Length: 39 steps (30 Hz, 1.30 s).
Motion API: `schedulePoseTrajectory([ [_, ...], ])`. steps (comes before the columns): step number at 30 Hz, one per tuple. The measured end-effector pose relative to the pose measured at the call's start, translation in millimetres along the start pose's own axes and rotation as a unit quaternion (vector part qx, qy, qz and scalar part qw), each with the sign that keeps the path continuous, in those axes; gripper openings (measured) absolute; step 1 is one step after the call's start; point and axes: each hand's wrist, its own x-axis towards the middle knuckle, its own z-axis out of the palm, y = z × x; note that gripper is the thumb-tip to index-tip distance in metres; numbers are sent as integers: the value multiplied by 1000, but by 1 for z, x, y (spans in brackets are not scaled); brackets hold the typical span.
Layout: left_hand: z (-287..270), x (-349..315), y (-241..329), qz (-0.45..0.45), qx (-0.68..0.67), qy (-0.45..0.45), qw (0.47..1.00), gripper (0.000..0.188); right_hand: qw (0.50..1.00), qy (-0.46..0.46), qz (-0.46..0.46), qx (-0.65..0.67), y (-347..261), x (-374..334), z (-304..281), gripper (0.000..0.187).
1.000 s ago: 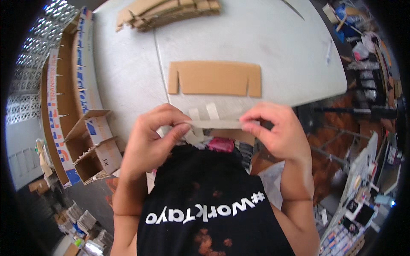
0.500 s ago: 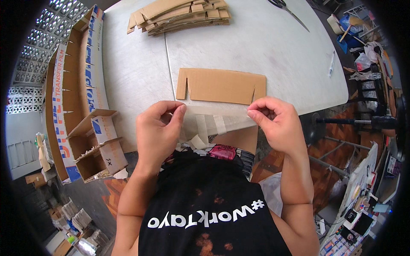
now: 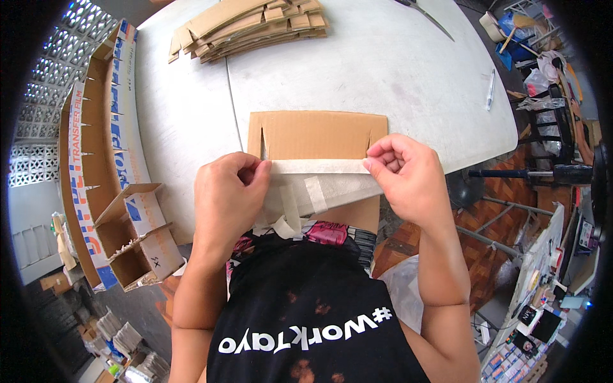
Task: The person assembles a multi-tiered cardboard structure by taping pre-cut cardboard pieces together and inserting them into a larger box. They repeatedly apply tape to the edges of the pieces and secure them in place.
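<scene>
A strip of pale masking tape [image 3: 319, 166] is stretched sideways between my two hands. My left hand [image 3: 225, 191] pinches its left end between thumb and fingers, and my right hand [image 3: 408, 175] pinches the right end. The tape runs along the near edge of a flat brown cardboard piece [image 3: 318, 135], which has a slit near each short side. Whether the tape is stuck to the cardboard or just above it, I cannot tell. Closer to me, shorter tape strips [image 3: 315, 194] cling to the table's near edge, one with a curled end.
A stack of slotted cardboard pieces [image 3: 252, 29] lies at the far left of the white table [image 3: 421, 83]. Scissors [image 3: 431, 18] and a pen [image 3: 490, 89] rest toward the right. A long cardboard box with dividers [image 3: 124, 210] stands along the left side.
The tape strip has come up against the cardboard's near edge, where a gap showed before. Both hands still pinch its ends. The whole view has shifted slightly.
</scene>
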Motion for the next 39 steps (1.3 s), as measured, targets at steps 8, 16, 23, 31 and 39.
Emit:
schedulePoseTrajectory([
  [8, 3, 6, 4, -7, 20, 4, 1000, 20, 999, 29, 37, -9, -6, 1, 3, 10],
  [16, -1, 14, 8, -26, 8, -23, 999, 21, 997, 16, 68, 10, -8, 9, 2, 12],
  [23, -2, 17, 6, -28, 10, -40, 999, 19, 997, 4, 80, 17, -7, 12, 1, 12],
  [31, -2, 17, 11, -43, 7, -39, 998, 19, 996, -3, 86, 18, -8, 12, 0, 13],
  [39, 0, 17, 10, -53, -11, -35, 998, 21, 996, -5, 78, 43, -4, 13, 0, 13],
])
